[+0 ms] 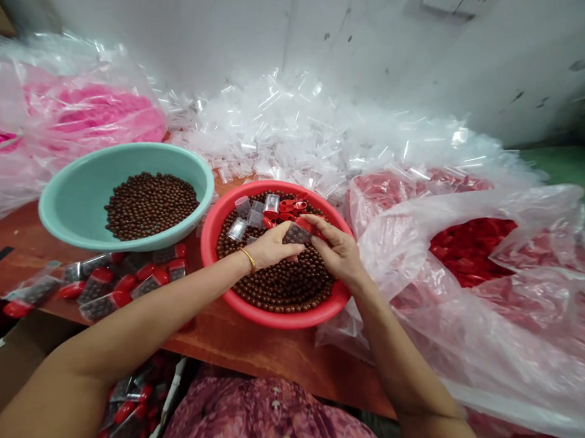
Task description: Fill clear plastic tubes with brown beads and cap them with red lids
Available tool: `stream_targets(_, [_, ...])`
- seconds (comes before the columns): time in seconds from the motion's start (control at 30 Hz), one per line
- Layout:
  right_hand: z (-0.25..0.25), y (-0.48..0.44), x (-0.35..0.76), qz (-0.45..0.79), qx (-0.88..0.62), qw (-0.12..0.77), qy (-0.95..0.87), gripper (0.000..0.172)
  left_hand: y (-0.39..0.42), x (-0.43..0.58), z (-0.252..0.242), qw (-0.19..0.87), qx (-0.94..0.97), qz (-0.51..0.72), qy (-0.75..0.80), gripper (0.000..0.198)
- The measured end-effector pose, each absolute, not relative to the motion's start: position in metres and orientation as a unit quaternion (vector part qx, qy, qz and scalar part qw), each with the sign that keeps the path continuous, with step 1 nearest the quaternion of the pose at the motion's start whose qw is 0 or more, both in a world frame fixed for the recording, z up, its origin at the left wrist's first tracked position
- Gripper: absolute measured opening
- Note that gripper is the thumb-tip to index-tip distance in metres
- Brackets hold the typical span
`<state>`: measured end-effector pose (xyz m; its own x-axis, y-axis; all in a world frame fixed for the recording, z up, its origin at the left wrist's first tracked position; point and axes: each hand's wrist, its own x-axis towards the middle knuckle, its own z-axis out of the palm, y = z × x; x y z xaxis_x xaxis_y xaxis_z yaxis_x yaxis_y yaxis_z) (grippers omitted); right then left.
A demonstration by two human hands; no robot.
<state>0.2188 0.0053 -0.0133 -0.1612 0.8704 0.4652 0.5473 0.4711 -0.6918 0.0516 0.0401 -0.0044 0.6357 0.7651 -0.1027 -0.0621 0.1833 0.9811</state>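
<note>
Over the red basin [284,321] my two hands meet at a small clear plastic container [296,234] filled with dark brown balls. My left hand [273,247] grips its near left side, fingers wrapped round it. At the container's other end, my right hand [339,249] has its thumb and fingers closed on what seems to be a red cap, mostly hidden by the fingers. Brown balls [287,286] fill the basin beneath. On top of them lie several empty clear containers [255,215] and red caps [292,207], just beyond my hands.
A turquoise basin [71,208] with brown balls stands at left. Filled, red-capped containers [100,289] lie before it, more in a box [129,417] below. Clear containers [276,127] heap along the wall. A plastic bag of red pieces [475,253] is at right, pink bags [95,116] back left.
</note>
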Motion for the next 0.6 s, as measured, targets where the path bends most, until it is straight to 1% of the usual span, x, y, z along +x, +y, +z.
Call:
stream_targets(0.17, [-0.014, -0.003, 0.213, 0.115, -0.457, 0.399, -0.787, 0.045, 0.036, 0.054, -0.003, 0.677, 0.585, 0.273, 0.354, 0.022])
stream_targets(0.3, [-0.015, -0.012, 0.206, 0.094, -0.461, 0.377, -0.798, 0.048, 0.034, 0.054, 0.0, 0.655, 0.589, 0.306, 0.361, 0.022])
stream_targets(0.4, [-0.015, -0.019, 0.203, 0.097, -0.478, 0.361, -0.795, 0.049, 0.035, 0.054, 0.001, 0.636, 0.603, 0.304, 0.374, 0.019])
stream_targets(0.5, [-0.011, -0.024, 0.205, 0.145, -0.473, 0.379, -0.782, 0.046, 0.036, 0.053, 0.001, 0.599, 0.642, 0.272, 0.393, 0.014])
stream_targets(0.6, [-0.004, -0.02, 0.206, 0.171, -0.489, 0.453, -0.726, 0.031, 0.035, 0.053, 0.0, 0.548, 0.695, 0.244, 0.396, 0.013])
